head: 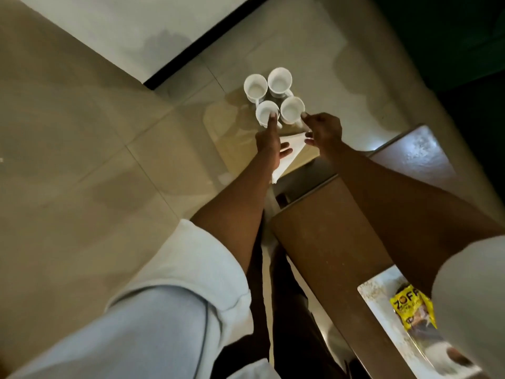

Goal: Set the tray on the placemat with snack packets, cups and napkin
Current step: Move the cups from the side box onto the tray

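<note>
Head cam: both hands on the four white cups, left hand fingering one rim, right hand pinching another, napkin underneath

Light: dim, warm indoor | Shadows: soft, blotchy on the floor | Glare: faint sheen on tiles | Blur: sleeves soft, near-field | Distortion: wide-angle bending at edges

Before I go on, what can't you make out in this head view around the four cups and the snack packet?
- Tray: its near side hidden by both hands.
- Napkin: partly covered by the left hand.
- Yellow snack packet: its right side hidden by the right sleeve.
- Right hand at the cup: grip unclear.
</note>
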`<act>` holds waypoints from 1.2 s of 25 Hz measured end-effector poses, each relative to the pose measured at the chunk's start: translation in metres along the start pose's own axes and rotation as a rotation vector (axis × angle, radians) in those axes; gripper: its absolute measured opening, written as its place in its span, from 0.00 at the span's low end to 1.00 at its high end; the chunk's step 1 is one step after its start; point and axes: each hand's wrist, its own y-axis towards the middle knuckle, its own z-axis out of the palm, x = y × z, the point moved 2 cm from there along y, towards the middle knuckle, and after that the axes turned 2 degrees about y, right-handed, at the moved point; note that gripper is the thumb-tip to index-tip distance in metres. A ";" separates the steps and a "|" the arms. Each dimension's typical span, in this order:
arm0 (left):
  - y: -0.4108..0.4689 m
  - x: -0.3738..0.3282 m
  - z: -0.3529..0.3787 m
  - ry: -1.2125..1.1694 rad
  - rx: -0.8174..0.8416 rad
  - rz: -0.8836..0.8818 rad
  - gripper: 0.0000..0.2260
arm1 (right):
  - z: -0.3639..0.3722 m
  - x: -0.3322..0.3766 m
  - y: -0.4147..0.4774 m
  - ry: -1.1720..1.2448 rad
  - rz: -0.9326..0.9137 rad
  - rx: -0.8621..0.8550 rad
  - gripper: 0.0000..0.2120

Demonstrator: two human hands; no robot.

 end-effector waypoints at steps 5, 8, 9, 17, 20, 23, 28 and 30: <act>0.022 -0.002 0.012 -0.096 -0.043 -0.040 0.25 | 0.016 0.002 0.020 -0.026 0.018 0.031 0.21; 0.025 0.003 0.011 -0.153 -0.095 -0.087 0.22 | 0.020 -0.002 0.026 -0.059 0.032 0.046 0.19; 0.027 0.005 0.010 -0.171 -0.102 -0.085 0.21 | 0.021 -0.004 0.028 -0.056 0.042 0.052 0.17; 0.032 0.000 0.007 -0.161 -0.103 -0.043 0.14 | 0.029 -0.012 0.028 0.010 0.058 -0.004 0.12; 0.032 0.002 0.006 -0.199 -0.088 -0.067 0.15 | 0.034 -0.010 0.025 0.071 0.075 -0.014 0.11; 0.033 0.007 0.005 -0.201 -0.101 -0.064 0.16 | 0.035 -0.015 0.020 0.122 0.084 -0.024 0.11; 0.030 0.019 -0.009 0.074 -0.189 0.081 0.18 | 0.028 -0.033 -0.001 0.152 0.095 -0.063 0.12; 0.025 0.025 -0.016 0.277 -0.224 0.184 0.18 | 0.020 -0.046 -0.017 0.236 0.120 -0.054 0.11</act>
